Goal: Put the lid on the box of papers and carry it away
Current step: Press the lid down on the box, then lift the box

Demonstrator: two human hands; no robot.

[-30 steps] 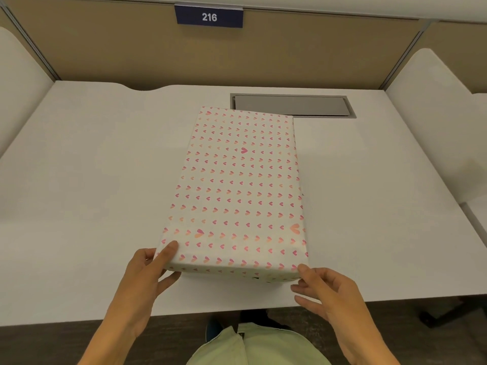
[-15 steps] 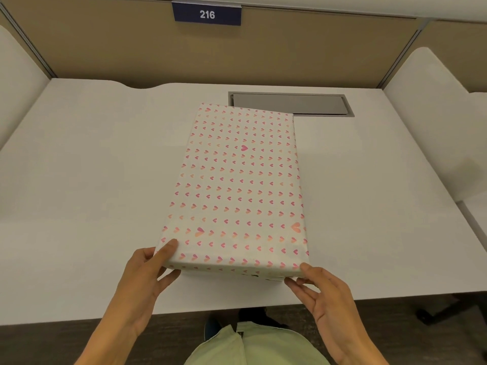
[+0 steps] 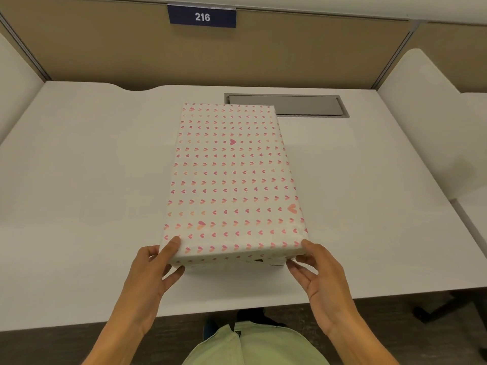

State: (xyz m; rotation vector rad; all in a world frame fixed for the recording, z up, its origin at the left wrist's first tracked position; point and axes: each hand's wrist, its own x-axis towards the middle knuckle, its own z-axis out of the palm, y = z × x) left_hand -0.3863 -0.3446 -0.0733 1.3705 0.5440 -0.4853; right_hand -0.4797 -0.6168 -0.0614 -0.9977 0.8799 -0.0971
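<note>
A long box with its lid (image 3: 232, 177) on, covered in white paper with small pink hearts, lies lengthwise in the middle of the white desk (image 3: 79, 180). The lid hides the papers and most of the box under it; only a dark sliver shows below the near edge. My left hand (image 3: 152, 270) grips the near left corner, thumb on top and fingers under the edge. My right hand (image 3: 316, 275) holds the near right corner, thumb on the lid's edge and fingers spread below it.
A grey cable hatch (image 3: 287, 105) is set into the desk behind the box. A tan partition with a "216" sign (image 3: 202, 16) closes the back. White side dividers (image 3: 427, 122) stand at both sides. The desk's front edge is near my body.
My right hand has moved up onto the near right corner of the box, and the box's near end has risen slightly. My left hand has kept its grip.
</note>
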